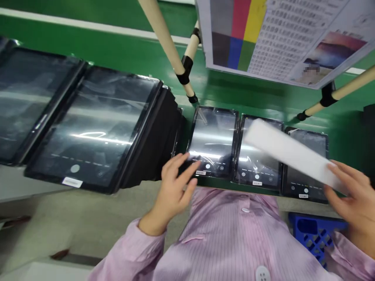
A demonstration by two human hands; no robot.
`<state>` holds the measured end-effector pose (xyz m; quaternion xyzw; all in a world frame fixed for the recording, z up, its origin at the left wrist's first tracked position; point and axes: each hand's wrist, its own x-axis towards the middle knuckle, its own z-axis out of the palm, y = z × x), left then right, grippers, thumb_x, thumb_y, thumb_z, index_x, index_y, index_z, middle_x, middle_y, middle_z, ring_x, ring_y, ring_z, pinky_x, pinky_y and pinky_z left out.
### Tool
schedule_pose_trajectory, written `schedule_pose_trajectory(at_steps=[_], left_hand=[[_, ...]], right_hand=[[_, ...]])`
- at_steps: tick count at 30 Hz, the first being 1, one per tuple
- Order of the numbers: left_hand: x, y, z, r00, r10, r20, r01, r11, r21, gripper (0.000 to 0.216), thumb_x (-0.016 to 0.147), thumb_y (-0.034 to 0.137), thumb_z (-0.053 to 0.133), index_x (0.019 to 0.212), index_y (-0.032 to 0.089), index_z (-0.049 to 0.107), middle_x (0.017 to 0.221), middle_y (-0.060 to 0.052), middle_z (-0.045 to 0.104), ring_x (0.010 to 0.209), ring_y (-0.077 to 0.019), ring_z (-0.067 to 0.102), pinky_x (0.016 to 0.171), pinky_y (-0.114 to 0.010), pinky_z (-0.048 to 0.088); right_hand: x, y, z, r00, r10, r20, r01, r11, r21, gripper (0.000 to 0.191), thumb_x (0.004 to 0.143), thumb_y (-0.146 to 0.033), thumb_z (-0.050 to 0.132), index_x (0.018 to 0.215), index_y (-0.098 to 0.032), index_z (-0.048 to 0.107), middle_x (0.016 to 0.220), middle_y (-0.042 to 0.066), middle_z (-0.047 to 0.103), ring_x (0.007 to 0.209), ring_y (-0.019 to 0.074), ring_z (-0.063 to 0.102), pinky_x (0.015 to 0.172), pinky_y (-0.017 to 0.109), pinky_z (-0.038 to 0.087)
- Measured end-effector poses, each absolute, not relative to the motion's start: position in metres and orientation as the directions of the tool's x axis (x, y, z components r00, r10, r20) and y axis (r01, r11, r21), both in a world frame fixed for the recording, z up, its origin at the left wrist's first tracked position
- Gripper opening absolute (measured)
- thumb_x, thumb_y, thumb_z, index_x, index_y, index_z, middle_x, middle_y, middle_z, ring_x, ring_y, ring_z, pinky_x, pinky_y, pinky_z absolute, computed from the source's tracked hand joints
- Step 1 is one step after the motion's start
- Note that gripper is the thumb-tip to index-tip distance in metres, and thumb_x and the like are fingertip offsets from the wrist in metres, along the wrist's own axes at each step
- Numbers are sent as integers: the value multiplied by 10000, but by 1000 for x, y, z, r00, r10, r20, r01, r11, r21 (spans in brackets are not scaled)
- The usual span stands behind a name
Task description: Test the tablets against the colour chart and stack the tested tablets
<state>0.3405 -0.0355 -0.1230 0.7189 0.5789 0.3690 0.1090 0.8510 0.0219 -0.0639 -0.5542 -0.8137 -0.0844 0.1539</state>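
Note:
Three tablets lie side by side at the front of the green bench: a left tablet (213, 132), a middle tablet (249, 156) and a right tablet (307, 168). Their dark glossy screens show a round white button and a row of small icons, with a small white label below. My left hand (174, 187) is open, fingers apart, at the lower left corner of the left tablet; I cannot tell whether it touches. Closed on one end of a long, flat white strip (290, 150), my right hand (351, 191) holds it tilted above the middle and right tablets, partly hiding both.
Tall stacks of tablets stand at the left, a large screen (96, 125) topping the nearer one. Beyond the row, cream pipes (164, 35) with black joints carry a test chart (278, 43) with colour patches and text. A blue basket (313, 230) sits low at right.

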Motion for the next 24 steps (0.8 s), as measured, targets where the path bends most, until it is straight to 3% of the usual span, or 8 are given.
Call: schedule_pose_trajectory(at_steps=[2, 5, 9, 18, 24], left_hand=[[349, -41, -120, 179, 890, 420, 842, -359, 403, 431, 1033, 244, 601, 1448, 318, 691, 1487, -139, 550, 1438, -348, 463, 1196, -534, 403], [360, -46, -125, 192, 917, 350, 903, -305, 303, 390, 1035, 285, 599, 1401, 296, 735, 1416, -176, 507, 1394, -394, 409, 1160, -596, 394], [363, -49, -133, 163, 929, 332, 920, -264, 289, 385, 1023, 304, 612, 1381, 324, 751, 1380, -167, 475, 1354, -401, 375, 1159, -628, 377], [358, -41, -129, 138, 830, 540, 887, -346, 305, 321, 1009, 283, 615, 1274, 249, 794, 1189, -128, 447, 1163, -308, 456, 1086, -485, 435], [355, -42, -132, 208, 873, 441, 914, -334, 229, 335, 1052, 379, 577, 1291, 296, 795, 1248, -138, 504, 1197, -334, 424, 1116, -534, 357]], right_hand=[[808, 45, -58, -494, 817, 298, 844, 532, -60, 662, 940, -224, 666, 1551, -428, 518, 1438, 108, 693, 1194, 333, 728, 1013, 514, 565], [784, 69, -65, -569, 786, 243, 814, 581, 25, 509, 933, -158, 639, 1428, -276, 646, 1353, 153, 733, 1129, 355, 735, 952, 517, 572], [799, 76, -72, -560, 794, 236, 820, 573, 19, 445, 919, -146, 658, 1354, -238, 693, 1340, 171, 735, 1108, 342, 737, 969, 495, 575], [798, 69, -66, -551, 806, 216, 829, 558, 35, 469, 912, -120, 667, 1358, -264, 675, 1343, 173, 732, 1073, 343, 745, 938, 493, 573], [794, 65, -62, -544, 809, 224, 832, 554, 20, 474, 913, -129, 681, 1364, -275, 662, 1340, 176, 728, 1090, 367, 742, 929, 528, 590]])
